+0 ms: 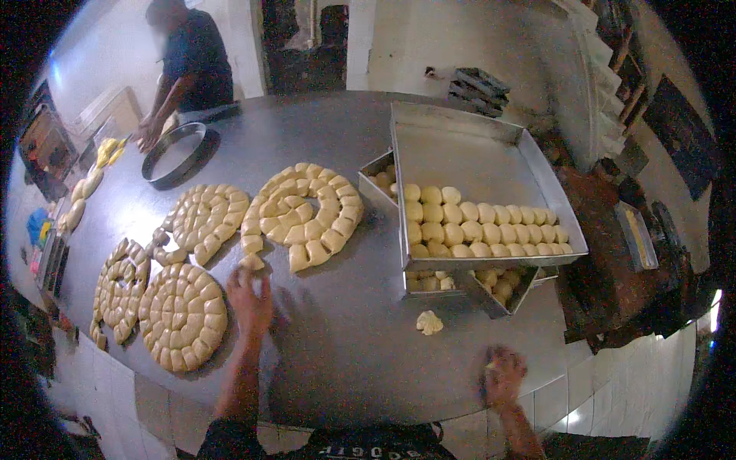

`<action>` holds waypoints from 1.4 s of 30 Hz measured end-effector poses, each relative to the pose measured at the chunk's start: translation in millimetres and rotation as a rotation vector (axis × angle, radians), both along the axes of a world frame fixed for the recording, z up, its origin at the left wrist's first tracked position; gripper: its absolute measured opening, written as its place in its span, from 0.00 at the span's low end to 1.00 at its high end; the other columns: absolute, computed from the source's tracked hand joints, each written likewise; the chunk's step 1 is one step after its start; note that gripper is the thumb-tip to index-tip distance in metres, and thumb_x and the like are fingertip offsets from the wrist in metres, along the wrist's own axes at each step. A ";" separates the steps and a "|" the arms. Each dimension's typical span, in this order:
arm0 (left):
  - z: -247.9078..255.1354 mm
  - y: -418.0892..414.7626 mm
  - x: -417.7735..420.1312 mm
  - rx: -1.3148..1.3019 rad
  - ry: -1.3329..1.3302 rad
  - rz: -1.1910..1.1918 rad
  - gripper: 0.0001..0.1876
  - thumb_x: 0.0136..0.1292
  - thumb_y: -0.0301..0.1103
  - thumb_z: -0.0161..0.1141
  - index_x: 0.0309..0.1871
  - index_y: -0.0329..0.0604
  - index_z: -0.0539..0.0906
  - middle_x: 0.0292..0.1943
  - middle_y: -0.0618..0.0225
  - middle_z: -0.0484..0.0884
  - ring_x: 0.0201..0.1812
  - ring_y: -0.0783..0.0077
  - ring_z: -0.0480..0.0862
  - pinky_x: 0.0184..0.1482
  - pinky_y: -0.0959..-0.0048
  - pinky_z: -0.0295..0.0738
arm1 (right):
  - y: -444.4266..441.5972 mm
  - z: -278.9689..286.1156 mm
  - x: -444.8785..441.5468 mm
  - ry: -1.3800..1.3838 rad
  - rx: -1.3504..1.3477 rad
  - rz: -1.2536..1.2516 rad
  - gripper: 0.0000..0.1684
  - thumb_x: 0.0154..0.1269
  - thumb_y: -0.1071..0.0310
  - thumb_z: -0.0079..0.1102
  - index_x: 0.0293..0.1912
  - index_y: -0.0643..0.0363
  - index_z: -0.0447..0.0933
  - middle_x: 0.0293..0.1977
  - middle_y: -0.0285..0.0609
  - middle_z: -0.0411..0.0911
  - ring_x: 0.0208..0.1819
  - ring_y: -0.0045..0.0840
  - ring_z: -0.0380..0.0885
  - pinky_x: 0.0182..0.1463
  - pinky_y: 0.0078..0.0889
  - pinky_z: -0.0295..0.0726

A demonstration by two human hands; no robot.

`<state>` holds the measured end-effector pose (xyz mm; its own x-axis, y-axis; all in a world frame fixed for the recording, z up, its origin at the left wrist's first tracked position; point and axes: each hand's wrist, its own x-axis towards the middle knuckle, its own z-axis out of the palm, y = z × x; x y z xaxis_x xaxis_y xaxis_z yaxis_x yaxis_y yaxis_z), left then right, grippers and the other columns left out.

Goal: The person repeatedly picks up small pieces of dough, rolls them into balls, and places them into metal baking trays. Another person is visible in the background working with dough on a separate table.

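My left hand (251, 299) reaches to the loose end of a spiral of cut dough pieces (339, 230), with its fingertips around the end dough piece (251, 263). Blurred, my right hand (506, 374) is curled low over the table's near right side; a bit of pale dough seems to show at its fingers, but most of what is under it is hidden. A small ragged lump of dough (429, 323) lies between my hands, nearer the right one. Left of my left hand sits a tight round coil of cut dough (183, 317).
More dough coils (210, 218) (121, 293) lie at left. A large metal tray (483, 264) with rows of dough balls rests on smaller tins (509, 296) at right. Behind a round pan (175, 155), another person (195, 57) works at the table (345, 345). A dough strand (80, 198) lies far left.
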<state>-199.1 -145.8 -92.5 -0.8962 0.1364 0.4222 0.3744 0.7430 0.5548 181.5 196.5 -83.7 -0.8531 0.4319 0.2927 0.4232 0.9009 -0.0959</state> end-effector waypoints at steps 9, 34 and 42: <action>-17.9 -6.6 -38.2 -0.222 -0.182 0.016 0.23 0.56 0.28 0.54 0.58 0.46 0.70 0.45 0.50 0.71 0.46 0.50 0.71 0.48 0.60 0.67 | 34.1 -33.8 -23.9 0.053 -0.372 -0.080 0.29 0.49 0.58 0.61 0.49 0.62 0.69 0.52 0.55 0.67 0.56 0.49 0.62 0.62 0.54 0.54; 38.9 52.0 171.7 0.959 -0.777 -0.250 0.15 0.54 0.28 0.62 0.42 0.45 0.69 0.36 0.73 0.70 0.36 0.80 0.70 0.38 0.79 0.68 | 159.9 76.8 16.0 0.441 -1.010 -0.219 0.16 0.53 0.70 0.55 0.44 0.59 0.74 0.43 0.35 0.74 0.42 0.24 0.74 0.44 0.31 0.74; 25.5 85.0 158.2 0.793 -0.808 -0.421 0.10 0.55 0.29 0.61 0.36 0.47 0.70 0.29 0.75 0.70 0.31 0.82 0.69 0.29 0.81 0.64 | 195.6 181.5 -264.5 1.079 -0.468 0.116 0.18 0.59 0.64 0.54 0.48 0.57 0.74 0.40 0.38 0.76 0.41 0.24 0.74 0.46 0.27 0.71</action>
